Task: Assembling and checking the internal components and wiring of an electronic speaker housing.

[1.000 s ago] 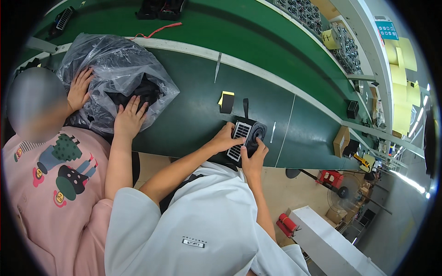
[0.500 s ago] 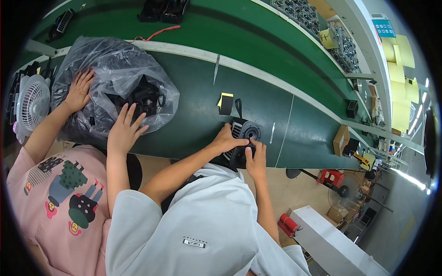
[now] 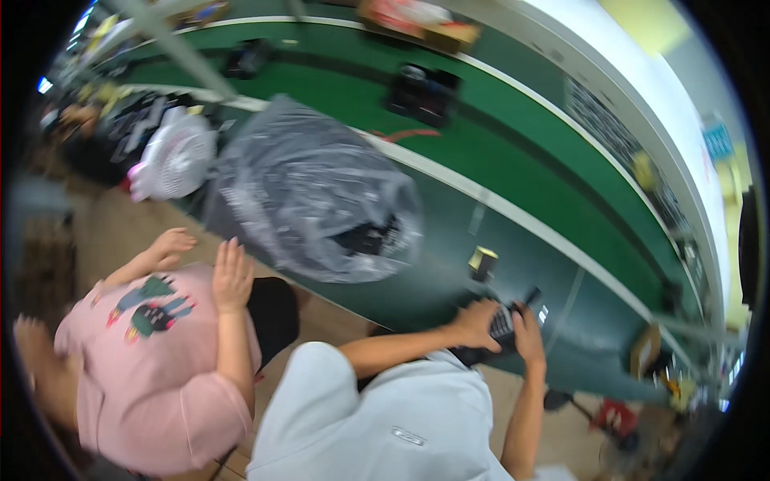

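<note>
Left hand [image 3: 476, 323], right hand [image 3: 528, 333]: grip clasped on boxy, grid-patterned black device [image 3: 502, 321]; blurred, seemingly hard plastic.

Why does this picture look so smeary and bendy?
Head view: motion blur, probably from the camera moving, smears the black device, plastic bag and pale fan; also head view: the fisheye lens bows the edges of the green bench and leaves the corners black.

No readable text, numbers or signs.
</note>
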Motion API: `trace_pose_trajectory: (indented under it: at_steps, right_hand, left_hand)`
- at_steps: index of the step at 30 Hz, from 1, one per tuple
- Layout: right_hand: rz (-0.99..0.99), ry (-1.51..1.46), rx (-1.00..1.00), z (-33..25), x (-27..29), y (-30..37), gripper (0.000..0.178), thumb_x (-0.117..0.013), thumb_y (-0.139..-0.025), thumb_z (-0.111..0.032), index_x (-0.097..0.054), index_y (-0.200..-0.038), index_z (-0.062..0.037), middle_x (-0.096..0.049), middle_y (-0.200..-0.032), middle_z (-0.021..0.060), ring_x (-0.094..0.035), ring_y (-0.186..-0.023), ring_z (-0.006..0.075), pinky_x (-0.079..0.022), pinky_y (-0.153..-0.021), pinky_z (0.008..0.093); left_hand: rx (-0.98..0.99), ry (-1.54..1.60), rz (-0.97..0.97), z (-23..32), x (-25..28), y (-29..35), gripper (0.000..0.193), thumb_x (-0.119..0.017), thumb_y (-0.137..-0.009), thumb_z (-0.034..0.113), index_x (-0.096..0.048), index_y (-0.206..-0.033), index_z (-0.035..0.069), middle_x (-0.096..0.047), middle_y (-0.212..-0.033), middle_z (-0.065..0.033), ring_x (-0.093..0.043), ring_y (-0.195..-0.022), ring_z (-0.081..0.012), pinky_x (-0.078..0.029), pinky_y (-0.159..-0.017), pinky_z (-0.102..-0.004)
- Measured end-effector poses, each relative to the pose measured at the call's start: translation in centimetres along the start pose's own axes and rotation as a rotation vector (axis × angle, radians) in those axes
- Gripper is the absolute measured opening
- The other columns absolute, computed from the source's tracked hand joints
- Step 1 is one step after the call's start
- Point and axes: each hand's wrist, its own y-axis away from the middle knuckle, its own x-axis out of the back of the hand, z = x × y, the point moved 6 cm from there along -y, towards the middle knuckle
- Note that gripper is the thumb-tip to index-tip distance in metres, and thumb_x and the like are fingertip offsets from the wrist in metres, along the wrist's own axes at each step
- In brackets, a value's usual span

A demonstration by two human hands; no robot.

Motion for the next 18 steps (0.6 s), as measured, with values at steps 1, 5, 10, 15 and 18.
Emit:
trace_pose_trajectory:
  at_steps: [1, 5, 10, 15, 18]
  right_hand:
    - [-0.022, -0.048, 0.049, 1.5, -0.1, 0.1, 0.043, -0.050, -0.097, -0.023, -0.053, -0.129, 0.0058, -0.058, -0.126, 0.0263, -0.054, -0.122, 0.0390, -0.039, -0.106, 0.0404]
    - [0.120, -0.227, -0.071, 3.0, -0.7, -0.4, 0.042, -0.048, -0.099, -0.028, -0.057, -0.119, 0.0073, -0.064, -0.108, 0.0175, -0.060, -0.100, 0.0280, -0.044, -0.093, 0.0354]
    - [0.262, -0.612, -0.291, 5.8, -1.5, 0.6, 0.050, -0.045, -0.101, -0.040, -0.059, -0.109, 0.0067, -0.060, -0.097, 0.0102, -0.057, -0.088, 0.0200, -0.045, -0.085, 0.0329]
    - [0.400, -0.772, -0.377, 8.3, -2.5, 1.9, 0.055, -0.042, -0.101, -0.046, -0.061, -0.108, 0.0054, -0.060, -0.103, 0.0110, -0.055, -0.095, 0.0202, -0.043, -0.090, 0.0323]
    - [0.407, -0.728, -0.332, 8.8, -2.9, 2.2, 0.050, -0.041, -0.102, -0.041, -0.063, -0.106, 0.0036, -0.060, -0.104, 0.0105, -0.055, -0.098, 0.0208, -0.042, -0.092, 0.0329]
  left_hand:
    - [-0.033, -0.009, -0.053, 0.0, -0.4, -0.6, 0.094, -0.085, -0.054, 0.043, -0.049, -0.131, 0.001, -0.054, -0.123, -0.0211, -0.052, -0.116, -0.0400, -0.045, -0.095, -0.0498]
    - [-0.189, 0.004, -0.041, 0.2, 0.1, -1.0, 0.079, -0.081, -0.066, 0.040, -0.055, -0.129, 0.000, -0.058, -0.120, -0.0200, -0.054, -0.114, -0.0379, -0.046, -0.094, -0.0489]
    - [0.001, -0.364, 0.216, 1.4, 1.6, 1.0, 0.067, -0.069, -0.082, 0.049, -0.058, -0.123, -0.002, -0.058, -0.119, -0.0234, -0.057, -0.113, -0.0364, -0.047, -0.091, -0.0490]
    - [0.213, -0.152, 0.159, -0.4, 2.6, 3.8, 0.061, -0.065, -0.089, 0.046, -0.056, -0.112, -0.010, -0.067, -0.096, -0.0287, -0.067, -0.090, -0.0417, -0.054, -0.075, -0.0494]
    - [0.137, -0.157, 0.255, -0.9, 2.4, 4.3, 0.051, -0.067, -0.089, 0.036, -0.057, -0.103, -0.011, -0.067, -0.082, -0.0296, -0.067, -0.081, -0.0455, -0.054, -0.073, -0.0499]
